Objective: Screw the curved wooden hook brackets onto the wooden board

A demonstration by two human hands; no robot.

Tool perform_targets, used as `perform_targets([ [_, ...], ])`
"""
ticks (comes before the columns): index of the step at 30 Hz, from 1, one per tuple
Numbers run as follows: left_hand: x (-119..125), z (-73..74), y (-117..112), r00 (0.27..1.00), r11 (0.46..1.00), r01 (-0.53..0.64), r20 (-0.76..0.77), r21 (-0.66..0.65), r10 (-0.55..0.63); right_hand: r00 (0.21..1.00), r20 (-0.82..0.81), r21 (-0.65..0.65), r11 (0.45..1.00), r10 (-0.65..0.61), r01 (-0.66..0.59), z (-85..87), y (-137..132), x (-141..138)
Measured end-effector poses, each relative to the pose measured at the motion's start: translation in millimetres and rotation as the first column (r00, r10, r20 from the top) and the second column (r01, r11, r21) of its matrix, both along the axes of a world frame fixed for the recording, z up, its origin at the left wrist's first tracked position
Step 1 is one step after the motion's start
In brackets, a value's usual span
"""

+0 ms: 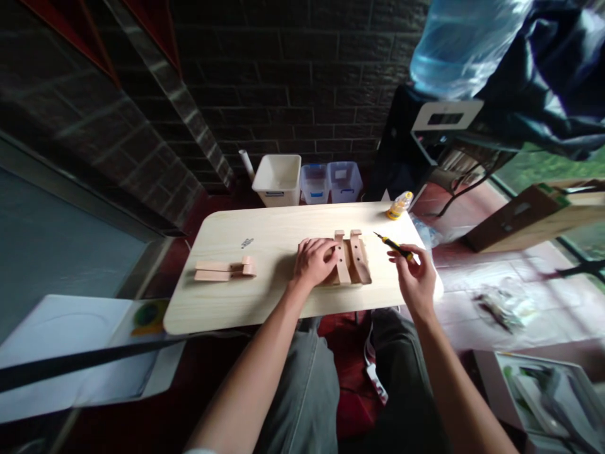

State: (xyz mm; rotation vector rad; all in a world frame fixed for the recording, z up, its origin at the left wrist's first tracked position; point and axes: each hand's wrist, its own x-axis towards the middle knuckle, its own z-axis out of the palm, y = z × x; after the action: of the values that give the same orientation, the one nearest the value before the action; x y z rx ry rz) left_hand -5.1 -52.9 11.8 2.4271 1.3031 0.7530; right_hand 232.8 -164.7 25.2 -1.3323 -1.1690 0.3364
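My right hand [418, 277] grips a yellow and black screwdriver [396, 246], its tip pointing up and left over the table. Between my two hands lies a wooden assembly [357, 260], with two curved slats that have dark holes in them. My left hand [314, 260] is closed on its left side, thumb and fingers against the nearest slat; part of the wood is hidden beneath the hand. Further left are two loose wooden slats [218, 271] with curved ends, side by side. A small cluster of metal pieces, perhaps screws [247, 242], lies behind them.
The pale table [274, 296] has rounded corners. A clear container with a yellow base [399, 207] stands at its back right. Behind the table are a cream bin [278, 183] and two clear plastic boxes [331, 183]. A cardboard box [534, 217] stands at right.
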Motion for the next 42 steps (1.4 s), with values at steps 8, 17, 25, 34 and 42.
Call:
perform_targets([
  [8,-18.0,3.5,-19.7,0.992,0.995,-0.092,-0.083,-0.021,0.09,0.975,0.208,-0.177,0.983,0.076,-0.039,-71.9,-19.2,3.4],
  [17,-39.4,-13.5,-58.2,0.971,0.976,-0.217,-0.108,-0.001,0.215,0.89,0.401,-0.31,0.946,0.218,-0.093,-103.3,-17.8,8.5],
  [25,-52.9,-35.6,-80.8,0.967,0.968,-0.249,-0.037,0.038,0.251,0.908,0.38,-0.271,0.96,0.175,-0.072,-125.9,-17.7,9.1],
  [34,-54.7,-58.0,-97.0,0.966,0.969,-0.242,0.103,0.048,0.237,0.976,0.218,-0.163,0.986,-0.003,0.04,-117.2,-17.9,0.7],
  [42,-54.5,-69.8,-96.0,0.954,0.972,-0.229,0.211,0.054,0.213,0.964,0.178,-0.12,0.976,0.199,-0.18,-98.3,-38.8,-52.9],
])
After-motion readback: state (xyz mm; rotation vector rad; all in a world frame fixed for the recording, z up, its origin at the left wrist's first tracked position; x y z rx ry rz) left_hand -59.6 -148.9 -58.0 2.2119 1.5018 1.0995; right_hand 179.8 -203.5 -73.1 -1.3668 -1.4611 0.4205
